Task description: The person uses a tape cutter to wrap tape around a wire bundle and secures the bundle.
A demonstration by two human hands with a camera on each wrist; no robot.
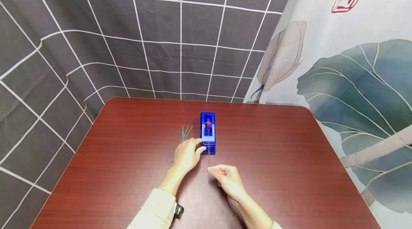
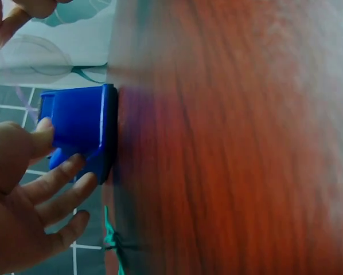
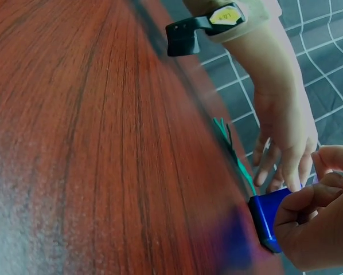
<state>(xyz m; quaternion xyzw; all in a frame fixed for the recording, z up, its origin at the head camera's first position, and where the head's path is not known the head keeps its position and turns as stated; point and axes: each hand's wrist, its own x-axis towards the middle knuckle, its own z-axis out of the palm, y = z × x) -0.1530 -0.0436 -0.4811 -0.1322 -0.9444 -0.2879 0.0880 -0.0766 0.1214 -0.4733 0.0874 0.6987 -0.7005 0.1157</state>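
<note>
A blue tape dispenser [image 1: 212, 139] with a purple-cored roll [image 1: 208, 123] stands upright on the table, cutter end towards me. My left hand [image 1: 186, 155] holds the dispenser's front left side, thumb at the top near the cutter and fingers along the side wall, as the left wrist view shows. Nearer to me, my right hand [image 1: 228, 179] pinches the end of a clear tape strip [image 2: 23, 100] between thumb and forefinger. That strip runs faintly from the dispenser towards the right fingertips. In the right wrist view, the right hand partly hides the dispenser [image 3: 266, 215].
Thin green ties [image 1: 183, 134], knotted in a bundle, lie just left of the dispenser, beyond my left hand. The reddish-brown table [image 1: 273, 150] meets a grey gridded curtain [image 1: 161, 57] at its far edge, and a leaf-patterned curtain [image 1: 354, 89] hangs at the right.
</note>
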